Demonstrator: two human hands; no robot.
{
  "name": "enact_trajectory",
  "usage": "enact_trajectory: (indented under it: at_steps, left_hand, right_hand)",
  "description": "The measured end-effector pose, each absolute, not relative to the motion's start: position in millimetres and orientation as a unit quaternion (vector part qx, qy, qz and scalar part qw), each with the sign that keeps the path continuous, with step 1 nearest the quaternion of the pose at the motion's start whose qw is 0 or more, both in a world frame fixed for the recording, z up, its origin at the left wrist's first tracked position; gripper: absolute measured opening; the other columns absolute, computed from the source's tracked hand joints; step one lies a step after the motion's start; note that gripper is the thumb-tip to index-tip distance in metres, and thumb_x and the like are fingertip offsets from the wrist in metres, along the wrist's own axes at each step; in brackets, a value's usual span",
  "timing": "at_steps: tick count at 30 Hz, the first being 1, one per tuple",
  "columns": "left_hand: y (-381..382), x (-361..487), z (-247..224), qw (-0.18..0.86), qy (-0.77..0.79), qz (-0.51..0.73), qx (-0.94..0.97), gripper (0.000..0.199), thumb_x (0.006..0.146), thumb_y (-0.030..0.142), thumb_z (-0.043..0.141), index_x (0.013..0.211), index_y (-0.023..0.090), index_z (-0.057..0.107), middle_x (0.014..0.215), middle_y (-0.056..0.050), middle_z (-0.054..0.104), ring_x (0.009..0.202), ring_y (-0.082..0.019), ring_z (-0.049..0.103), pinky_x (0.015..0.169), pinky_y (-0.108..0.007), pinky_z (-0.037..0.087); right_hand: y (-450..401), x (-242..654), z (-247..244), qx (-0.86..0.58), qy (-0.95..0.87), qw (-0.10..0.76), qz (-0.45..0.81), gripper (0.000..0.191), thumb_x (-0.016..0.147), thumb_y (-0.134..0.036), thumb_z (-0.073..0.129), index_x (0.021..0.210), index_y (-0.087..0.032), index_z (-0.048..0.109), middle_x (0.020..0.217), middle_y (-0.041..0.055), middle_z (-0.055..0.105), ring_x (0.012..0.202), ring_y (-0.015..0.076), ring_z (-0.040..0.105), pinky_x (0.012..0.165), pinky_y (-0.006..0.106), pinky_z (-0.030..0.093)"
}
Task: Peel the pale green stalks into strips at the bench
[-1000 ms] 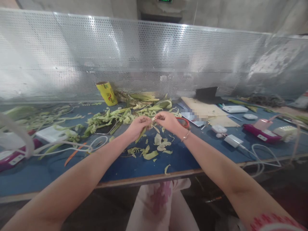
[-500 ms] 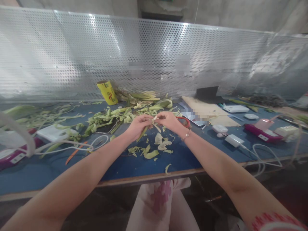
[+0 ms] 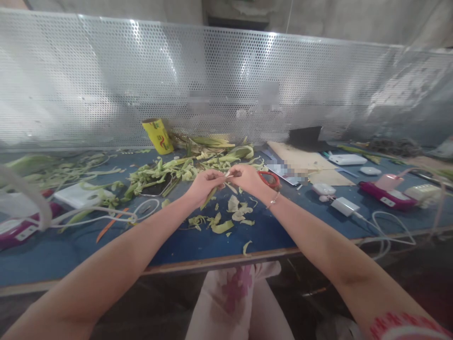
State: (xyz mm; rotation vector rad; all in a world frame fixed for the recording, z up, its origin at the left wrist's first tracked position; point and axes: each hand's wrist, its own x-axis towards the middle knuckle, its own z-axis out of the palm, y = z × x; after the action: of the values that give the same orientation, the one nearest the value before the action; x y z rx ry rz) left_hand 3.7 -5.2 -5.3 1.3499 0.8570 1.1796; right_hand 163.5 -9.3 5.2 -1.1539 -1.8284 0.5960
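Note:
My left hand [image 3: 205, 185] and my right hand [image 3: 244, 177] meet over the middle of the table, fingertips almost touching. Both are closed in a pinch on a pale green husk strip [image 3: 231, 188]; one green end hangs below my left fingers, a paler end below the right. Exactly how the strip is folded between the fingertips is too small to tell. Beneath the hands lie loose husk scraps [image 3: 221, 225]. Behind them spreads a heap of twisted green husk pieces [image 3: 155, 175]. Red-handled scissors [image 3: 271, 179], partly hidden, lie by my right wrist.
A yellow can-like tube [image 3: 158, 137] leans near the perforated metal screen [image 3: 226, 75]. At right are cardboard [image 3: 300, 156], a white charger [image 3: 345, 207] with a cable and a purple power strip [image 3: 387, 196]. Another purple power strip [image 3: 21, 231] and white cables are at left.
The fingertips of both hands have shifted very slightly as they work the husk strip. Everything on the table stays where it was.

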Motion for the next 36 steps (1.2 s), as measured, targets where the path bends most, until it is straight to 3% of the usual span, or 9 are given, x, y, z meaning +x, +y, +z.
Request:
enact_trajectory:
  at_steps: [10,18,22,29,36]
  left_hand:
    - [-6,5,-6,0.491,0.386,0.505,0.596,0.019,0.056,0.022,0.072,0.068,0.013,0.06,0.053,0.002,0.057,0.049,-0.008,0.052,0.053,-0.022,0.042]
    - [-8,2,-8,0.34,0.399,0.491,0.696,0.023,0.061,0.029,0.07,0.081,0.018,0.065,0.063,0.0,0.061,0.055,-0.011,0.054,0.054,-0.024,0.042]
    - [-10,2,-6,0.296,0.41,0.495,0.706,0.019,0.063,0.032,0.069,0.075,0.018,0.067,0.056,0.001,0.054,0.052,-0.01,0.047,0.053,-0.023,0.038]
    - [-9,2,-7,0.335,0.413,0.499,0.684,0.017,0.068,0.034,0.065,0.074,0.018,0.064,0.051,0.002,0.052,0.05,-0.01,0.047,0.051,-0.023,0.035]
    - [-8,7,-6,0.43,0.386,0.54,0.611,0.011,0.068,0.027,0.063,0.07,0.017,0.059,0.055,0.003,0.052,0.053,-0.008,0.047,0.055,-0.022,0.038]
  right_hand:
    - [-8,162,2,-0.459,-0.753,0.451,0.135,0.007,0.064,-0.011,0.059,0.069,-0.017,0.059,0.066,-0.0001,0.062,0.06,0.0108,0.056,0.06,0.022,0.043]
    - [-11,162,6,-0.469,-0.763,0.435,0.093,0.008,0.065,-0.009,0.058,0.067,-0.017,0.059,0.067,0.0008,0.063,0.062,0.0114,0.055,0.061,0.023,0.041]
    - [-10,161,3,-0.468,-0.769,0.43,0.072,0.009,0.064,-0.008,0.06,0.066,-0.016,0.06,0.069,0.0018,0.063,0.064,0.0117,0.054,0.062,0.023,0.041]
    - [-7,158,-4,-0.455,-0.77,0.445,0.043,0.008,0.071,-0.023,0.063,0.067,-0.017,0.059,0.069,0.0029,0.061,0.065,0.013,0.054,0.064,0.025,0.042]
    - [-11,156,-3,-0.429,-0.746,0.5,0.091,0.008,0.076,-0.023,0.057,0.078,-0.019,0.063,0.08,0.0048,0.067,0.075,0.0163,0.062,0.072,0.029,0.049]
